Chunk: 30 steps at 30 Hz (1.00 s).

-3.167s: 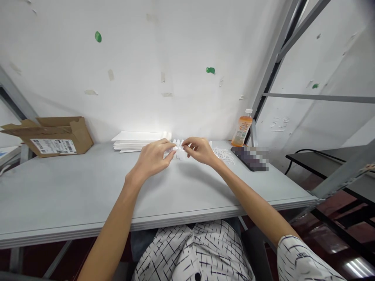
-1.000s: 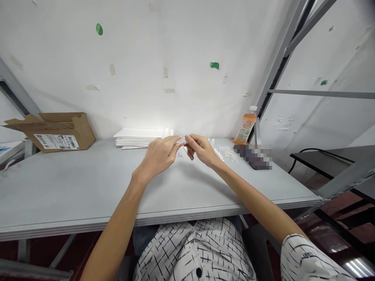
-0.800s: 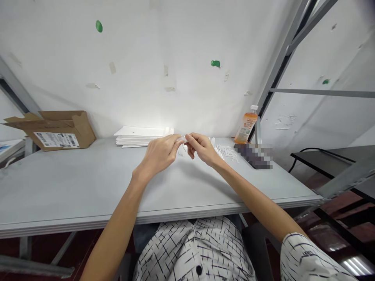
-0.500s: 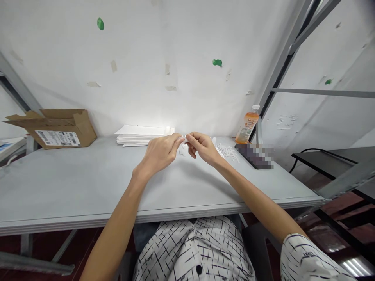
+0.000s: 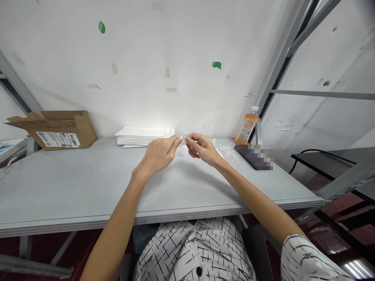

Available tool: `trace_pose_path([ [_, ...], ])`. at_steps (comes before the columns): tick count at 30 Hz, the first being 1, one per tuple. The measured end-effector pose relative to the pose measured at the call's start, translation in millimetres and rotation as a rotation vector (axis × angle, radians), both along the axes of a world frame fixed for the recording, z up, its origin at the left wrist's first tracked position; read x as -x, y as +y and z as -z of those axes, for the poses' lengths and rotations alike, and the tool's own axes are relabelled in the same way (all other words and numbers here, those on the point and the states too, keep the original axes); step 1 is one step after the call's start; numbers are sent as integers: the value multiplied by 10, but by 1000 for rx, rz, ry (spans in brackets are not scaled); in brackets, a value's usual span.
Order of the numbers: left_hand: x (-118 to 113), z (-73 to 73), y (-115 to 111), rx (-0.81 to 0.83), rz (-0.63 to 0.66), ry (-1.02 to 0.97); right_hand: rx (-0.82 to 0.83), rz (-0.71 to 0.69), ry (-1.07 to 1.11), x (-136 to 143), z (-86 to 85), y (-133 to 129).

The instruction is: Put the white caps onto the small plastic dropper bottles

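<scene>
My left hand (image 5: 161, 151) and my right hand (image 5: 202, 147) meet fingertip to fingertip above the back half of the grey table (image 5: 96, 183). Thumbs and index fingers of both are pinched on a small white piece (image 5: 183, 139), mostly covered by the fingertips, so its kind cannot be made out. Small white bits lie on the table below and behind the fingers. Just right of my right hand is a loose heap of thin white strips (image 5: 227, 152). A stack of white envelope-like sheets (image 5: 140, 136) lies behind my left hand.
An opened cardboard box (image 5: 63, 130) with a label stands at the back left. At the back right are a bottle of orange drink (image 5: 247, 127) and a dark flat device (image 5: 252, 156), partly blurred. A white wall and metal frame posts border the table.
Both hands stay nearly in place, still pinching the small white piece. The fingertips have shifted very slightly. The whole view has moved a little.
</scene>
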<state>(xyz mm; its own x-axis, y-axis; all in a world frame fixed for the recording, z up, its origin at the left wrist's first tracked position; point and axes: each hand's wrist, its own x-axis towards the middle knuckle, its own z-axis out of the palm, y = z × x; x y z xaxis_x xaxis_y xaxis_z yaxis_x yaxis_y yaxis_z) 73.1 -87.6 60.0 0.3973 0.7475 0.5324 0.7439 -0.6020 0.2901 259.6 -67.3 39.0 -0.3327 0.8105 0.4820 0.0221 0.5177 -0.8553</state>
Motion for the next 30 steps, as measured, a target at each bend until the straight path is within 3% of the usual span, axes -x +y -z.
trace_pose_path([
  [19, 11, -61, -46, 157, -12, -16, 5, -50, 38, 26, -15, -24],
  [30, 109, -100, -39, 531, 202, -391, -51, -112, 85, 34, -15, -33],
])
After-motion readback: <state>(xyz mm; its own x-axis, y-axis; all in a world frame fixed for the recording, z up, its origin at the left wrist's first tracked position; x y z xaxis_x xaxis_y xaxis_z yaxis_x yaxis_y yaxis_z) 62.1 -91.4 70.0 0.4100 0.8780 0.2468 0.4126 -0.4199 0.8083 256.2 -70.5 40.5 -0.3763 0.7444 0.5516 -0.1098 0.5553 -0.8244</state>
